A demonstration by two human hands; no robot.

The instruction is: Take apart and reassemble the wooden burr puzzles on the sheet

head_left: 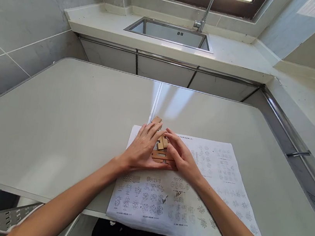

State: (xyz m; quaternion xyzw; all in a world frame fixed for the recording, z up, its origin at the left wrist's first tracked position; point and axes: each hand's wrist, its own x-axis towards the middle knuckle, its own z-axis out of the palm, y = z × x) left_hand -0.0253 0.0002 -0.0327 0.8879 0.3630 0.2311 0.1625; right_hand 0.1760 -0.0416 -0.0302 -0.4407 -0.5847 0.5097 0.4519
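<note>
Several notched wooden puzzle pieces (160,154) lie bunched together on a printed instruction sheet (190,216). My left hand (143,149) rests along their left side, fingers stretched forward and thumb reaching across the near edge of the bunch. On the other side my right hand (183,156) curves around them, its fingers bent a little and apart, with the fingertips close to those of my left hand. A lighter wooden piece (156,119) sticks out beyond my left fingertips. Both hands partly cover the pieces, so their full shapes are hidden.
The sheet shows rows of small line drawings and lies at the near edge of a pale table (57,119) with a centre seam. Beyond the table is a counter (100,24) with a sink (169,33) and a tap (200,24). A perforated chair (11,218) is at lower left.
</note>
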